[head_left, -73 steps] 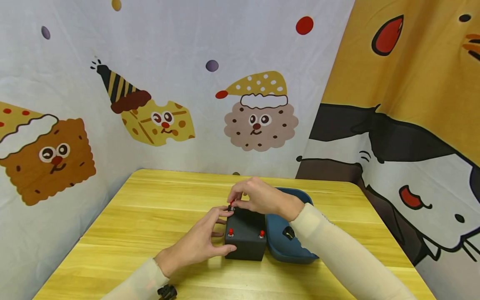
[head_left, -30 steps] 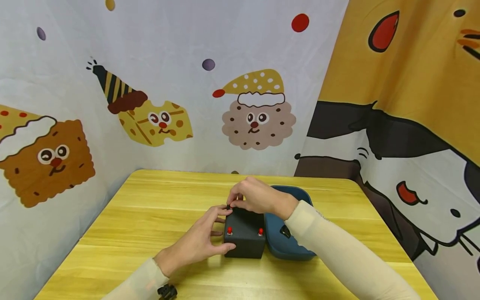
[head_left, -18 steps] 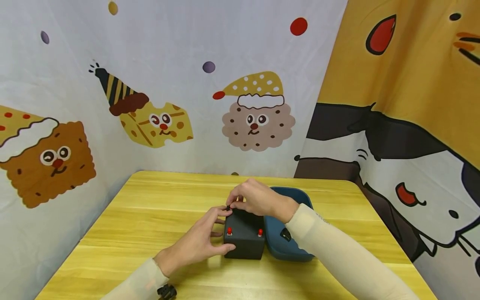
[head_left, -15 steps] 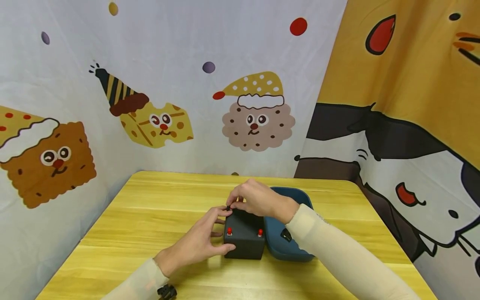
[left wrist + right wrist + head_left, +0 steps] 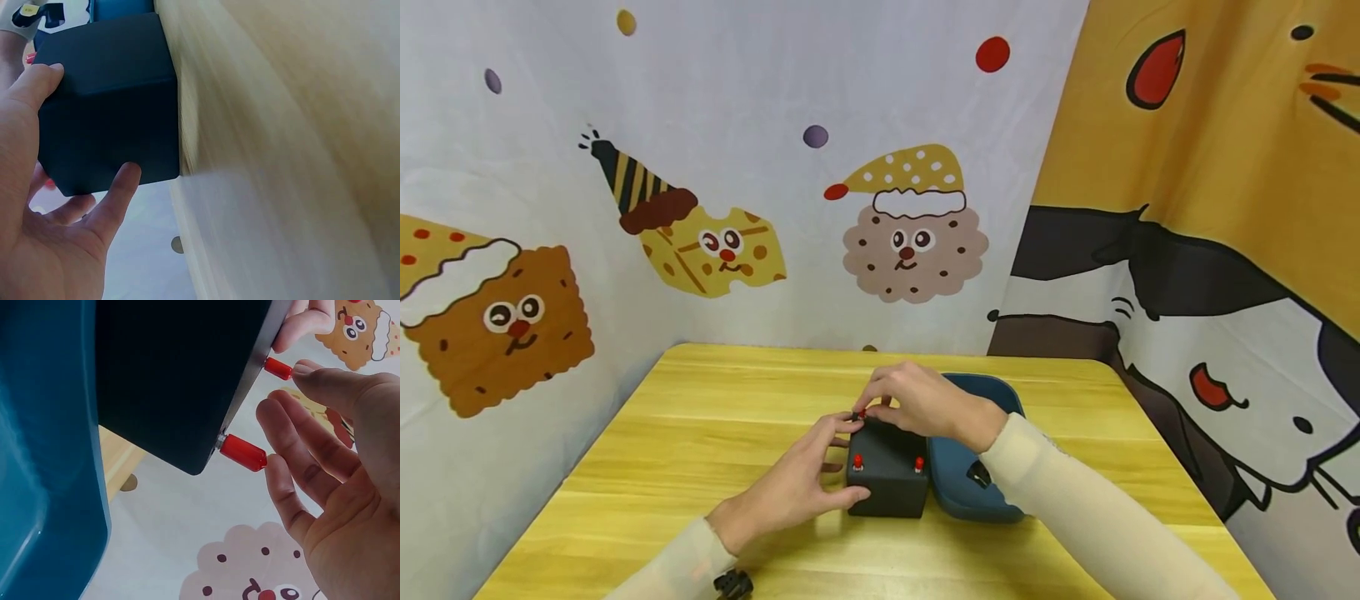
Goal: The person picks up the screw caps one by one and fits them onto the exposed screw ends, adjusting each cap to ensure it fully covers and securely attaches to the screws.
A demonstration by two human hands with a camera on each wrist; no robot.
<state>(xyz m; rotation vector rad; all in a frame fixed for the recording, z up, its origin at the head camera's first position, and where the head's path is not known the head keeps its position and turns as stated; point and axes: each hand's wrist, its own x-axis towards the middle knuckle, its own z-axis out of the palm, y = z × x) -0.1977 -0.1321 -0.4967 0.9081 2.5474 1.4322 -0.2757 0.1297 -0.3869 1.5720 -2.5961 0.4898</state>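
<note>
A black box (image 5: 889,467) with several red-capped toggle switches along its top corners sits on the table. My left hand (image 5: 797,479) grips it from the left, thumb on the near face and fingers along the side; the left wrist view shows a fingertip (image 5: 128,175) against the box. Over the far left corner, my right hand (image 5: 925,402) has its thumb tip at a red toggle switch (image 5: 279,369). In the right wrist view its other fingers are loosely bent, apart from that cap. Another toggle switch (image 5: 244,452) is close to a fingertip.
A blue bin (image 5: 955,487) stands right beside the box, partly under the right forearm. The wooden table (image 5: 700,417) meets a cartoon-printed curtain (image 5: 775,83) at the back and sides. Small black devices (image 5: 733,583) sit at the wrists.
The right hand has lifted slightly, and the far left red cap now shows beneath its fingers. Left hand and box hold their place; the head view has shifted a little.
</note>
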